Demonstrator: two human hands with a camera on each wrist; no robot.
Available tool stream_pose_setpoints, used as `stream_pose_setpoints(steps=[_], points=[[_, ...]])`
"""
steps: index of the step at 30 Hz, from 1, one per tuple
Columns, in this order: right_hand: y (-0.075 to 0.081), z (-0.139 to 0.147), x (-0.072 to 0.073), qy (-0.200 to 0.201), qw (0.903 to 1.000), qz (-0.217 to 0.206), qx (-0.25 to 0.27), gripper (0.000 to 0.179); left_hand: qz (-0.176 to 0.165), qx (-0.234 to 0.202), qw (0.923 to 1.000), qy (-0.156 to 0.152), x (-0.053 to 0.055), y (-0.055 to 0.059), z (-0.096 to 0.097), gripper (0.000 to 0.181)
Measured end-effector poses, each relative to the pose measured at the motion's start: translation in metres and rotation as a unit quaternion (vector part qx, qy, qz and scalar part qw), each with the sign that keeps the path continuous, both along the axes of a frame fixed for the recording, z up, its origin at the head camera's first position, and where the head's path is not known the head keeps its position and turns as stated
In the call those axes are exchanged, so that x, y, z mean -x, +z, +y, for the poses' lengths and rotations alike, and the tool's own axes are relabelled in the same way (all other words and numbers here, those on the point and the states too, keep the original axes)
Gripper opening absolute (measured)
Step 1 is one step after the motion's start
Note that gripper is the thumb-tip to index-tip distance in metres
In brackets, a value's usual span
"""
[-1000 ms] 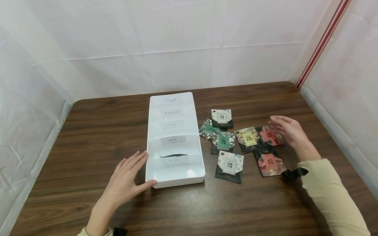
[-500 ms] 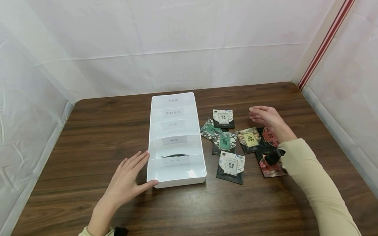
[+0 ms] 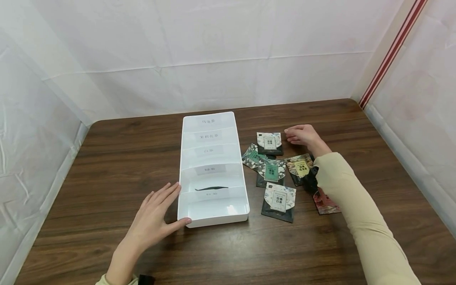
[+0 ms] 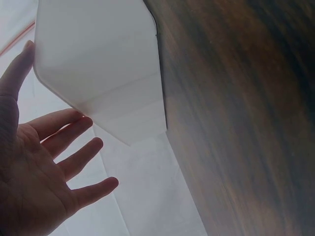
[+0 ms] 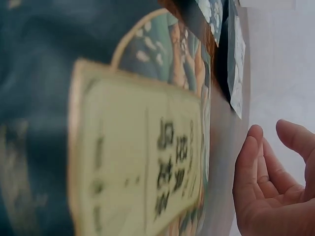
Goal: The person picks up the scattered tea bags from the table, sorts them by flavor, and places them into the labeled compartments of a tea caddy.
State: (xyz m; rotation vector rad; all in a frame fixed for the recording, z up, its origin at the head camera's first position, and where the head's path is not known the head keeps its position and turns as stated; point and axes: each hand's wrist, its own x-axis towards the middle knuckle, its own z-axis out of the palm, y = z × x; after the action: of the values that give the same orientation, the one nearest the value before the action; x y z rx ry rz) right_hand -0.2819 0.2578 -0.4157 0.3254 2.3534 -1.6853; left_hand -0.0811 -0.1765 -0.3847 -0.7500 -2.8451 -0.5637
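Observation:
A white divided box (image 3: 218, 221) with labelled compartments stands mid-table. My left hand (image 3: 154, 217) touches its near left corner, fingers spread and fairly straight; the left wrist view shows thumb and fingertips against the box wall (image 4: 98, 54). My right hand (image 3: 303, 134), holding nothing, hovers just right of the far white-patterned tea sachet (image 3: 269, 143), its fingers loosely bent. In the right wrist view a gap separates thumb and fingers, and a yellow-labelled sachet (image 5: 142, 152) fills the left side. Under the right forearm a red-labelled sachet (image 3: 325, 204) is partly hidden.
Two green-labelled sachets (image 3: 271, 172) overlap right of the box, with another white-patterned sachet (image 3: 279, 201) nearer me. A thin dark strip (image 3: 211, 188) shows inside the box. White sheeting (image 3: 213, 87) encloses the wooden table (image 3: 117, 158) at the back and sides.
My right hand has moved left from above the red-labelled sachets to beside the far white-patterned sachet. The left hand stays at the box corner.

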Motion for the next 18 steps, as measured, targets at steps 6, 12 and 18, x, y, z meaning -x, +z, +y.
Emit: stream_pose_setpoints(steps=[6, 12, 18], points=[[-0.004, -0.009, 0.004, 0.0, 0.9999, -0.011, 0.003, 0.037, -0.003, 0.001, 1.0, 0.001, 0.0, 0.0, 0.0, 0.081], [-0.009, -0.012, 0.007, -0.014, 0.9993, -0.035, 0.003, 0.035, -0.002, 0.002, 1.0, 0.0, 0.0, 0.0, 0.0, 0.081], [-0.011, -0.014, 0.009, -0.002, 0.9995, -0.031, -0.012, 0.037, 0.001, 0.003, 1.0, 0.001, 0.0, 0.0, 0.0, 0.081]])
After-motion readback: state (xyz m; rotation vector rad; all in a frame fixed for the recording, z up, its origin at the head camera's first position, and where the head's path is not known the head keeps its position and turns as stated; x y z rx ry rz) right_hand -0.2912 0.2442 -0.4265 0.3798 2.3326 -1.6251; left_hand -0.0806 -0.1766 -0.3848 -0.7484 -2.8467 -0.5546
